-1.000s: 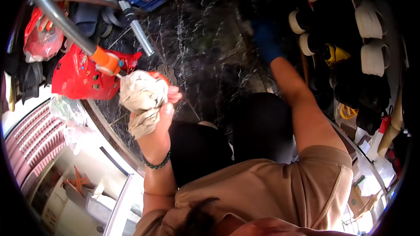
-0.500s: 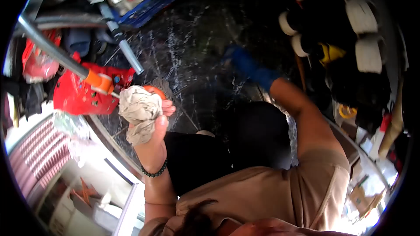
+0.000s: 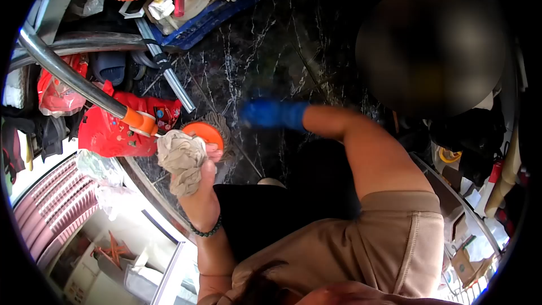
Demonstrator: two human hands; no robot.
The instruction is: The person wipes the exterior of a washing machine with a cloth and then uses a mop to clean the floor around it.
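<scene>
My left hand (image 3: 206, 179), with a dark beaded bracelet at its wrist, is closed around a crumpled beige cloth (image 3: 182, 155). Just beyond it lies a mop's round orange head (image 3: 204, 135) with grey strands, partly hidden by the cloth and fingers. Whether my hand touches the mop I cannot tell. Out over the black marbled floor (image 3: 254, 39) is my right hand (image 3: 274, 114), covered in blue that looks like a glove. Motion smears its fingers, so their pose and anything in them are unclear.
A metal pole (image 3: 73, 70) with an orange joint slants in from the left, over a red bag (image 3: 116, 130). A blue crate (image 3: 212, 20) of items stands at the top, beside a metal tube (image 3: 176, 87). A blurred dark round shape (image 3: 429, 51) covers the upper right.
My right hand has swept left and closer to my body. My left hand still holds the cloth, and more of the orange mop head shows. The view has shifted slightly.
</scene>
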